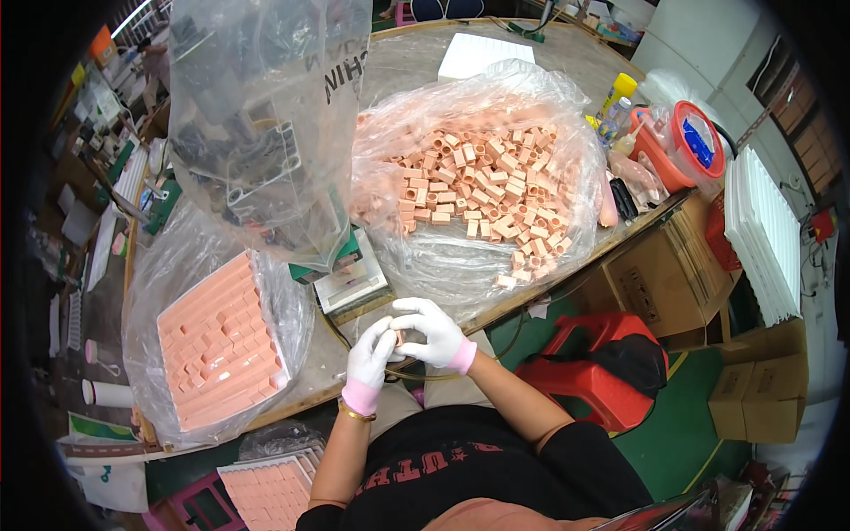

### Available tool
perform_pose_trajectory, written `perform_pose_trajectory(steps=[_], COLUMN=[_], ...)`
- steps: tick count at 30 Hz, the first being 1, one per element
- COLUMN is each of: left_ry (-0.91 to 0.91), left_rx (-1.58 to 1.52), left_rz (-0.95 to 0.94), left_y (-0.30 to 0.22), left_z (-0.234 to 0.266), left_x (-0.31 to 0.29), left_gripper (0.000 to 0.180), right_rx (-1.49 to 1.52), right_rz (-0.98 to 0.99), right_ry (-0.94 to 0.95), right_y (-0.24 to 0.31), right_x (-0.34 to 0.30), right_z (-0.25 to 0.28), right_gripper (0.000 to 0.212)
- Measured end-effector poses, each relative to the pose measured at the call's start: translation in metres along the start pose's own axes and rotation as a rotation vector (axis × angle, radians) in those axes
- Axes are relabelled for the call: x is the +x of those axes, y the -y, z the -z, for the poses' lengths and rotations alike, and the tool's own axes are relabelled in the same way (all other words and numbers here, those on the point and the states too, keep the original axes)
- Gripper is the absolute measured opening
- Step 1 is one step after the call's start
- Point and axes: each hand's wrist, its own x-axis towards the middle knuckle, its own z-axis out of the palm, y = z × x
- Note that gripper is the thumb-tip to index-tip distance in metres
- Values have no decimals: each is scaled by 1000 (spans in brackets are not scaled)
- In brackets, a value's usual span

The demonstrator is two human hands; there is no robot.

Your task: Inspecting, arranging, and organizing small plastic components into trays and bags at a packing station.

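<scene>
Both of my hands wear white gloves with pink cuffs and meet at the table's front edge. My left hand (366,360) is closed, its fingertips pinching a small peach-coloured block (400,337). From the other side my right hand (432,334) grips the same block between thumb and fingers, which cover most of it. Beyond them lies a heap of similar blocks (482,181), many showing round holes, on a clear plastic sheet. To the left, a white tray (284,372) carries rows of peach blocks, with several loose ones on top.
A bench machine (356,281), partly covered by a hanging plastic bag (266,106), stands just ahead of my hands. A red stool (591,376) with dark cloth stands right. Red baskets (660,164), a yellow-capped can (620,91) and cardboard boxes (660,279) are farther right.
</scene>
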Motion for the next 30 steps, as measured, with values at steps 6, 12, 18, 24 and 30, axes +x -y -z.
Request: perform_pose_trajectory(steps=[6,12,18,24,30], left_ry=[-81,-399,-730,-699,-669], left_rx=[91,152,442,694,695], left_rz=[-44,-280,-507,-590,-673], left_y=[-9,0,56,32,29], left_z=[-3,21,84,59,57], left_x=[-8,-17,-25,-26,-25], left_gripper=[41,35,24,26,34], right_rx=[88,59,15,-110,-113], right_rz=[-85,-90,-64,-59,-50], right_ry=[-44,-46,-55,-55,-57], right_y=[-2,1,0,7,5], right_x=[-1,-1,1,3,3], right_z=[1,2,-3,-7,-8], right_gripper=[35,34,33,31,31])
